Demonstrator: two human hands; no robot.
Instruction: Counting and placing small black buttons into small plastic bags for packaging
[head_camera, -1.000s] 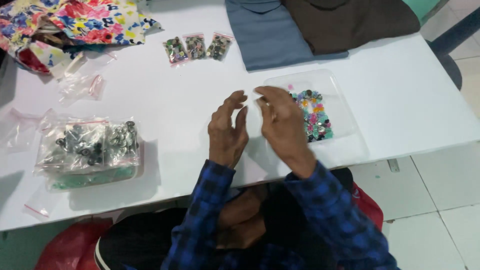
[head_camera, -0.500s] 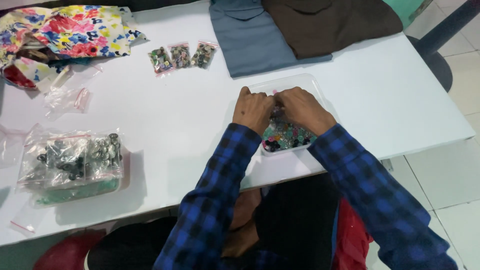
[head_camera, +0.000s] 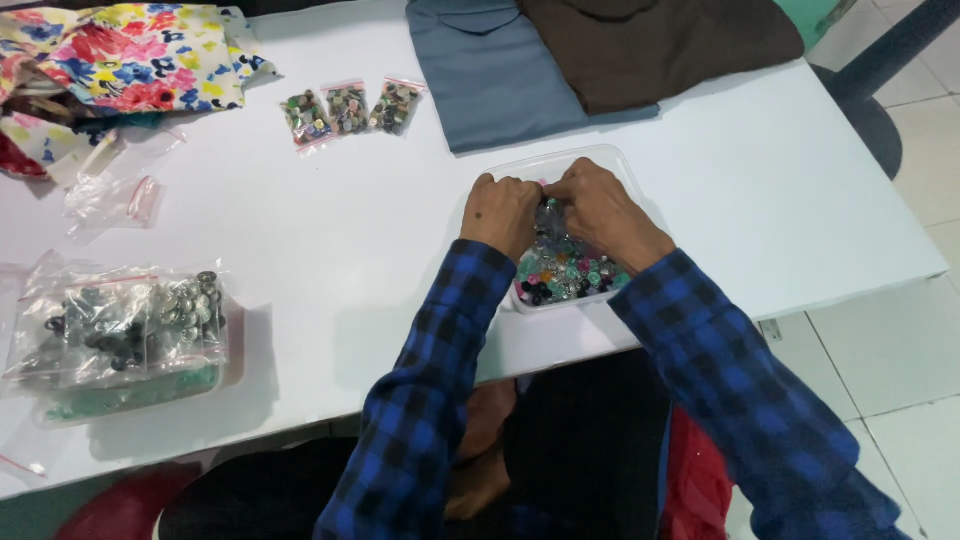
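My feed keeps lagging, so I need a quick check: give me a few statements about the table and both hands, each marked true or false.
1. Both hands are inside the clear plastic tray of mixed coloured buttons. True: the left hand and right hand meet over it.
2. Three small zip bags of buttons lie in a row behind the tray. True.
3. The folded brown cloth lies under the grey-blue cloth. False: the brown one overlaps the grey-blue one.
4. The big bags of dark buttons sit at the table's right edge. False: they sit at the left.
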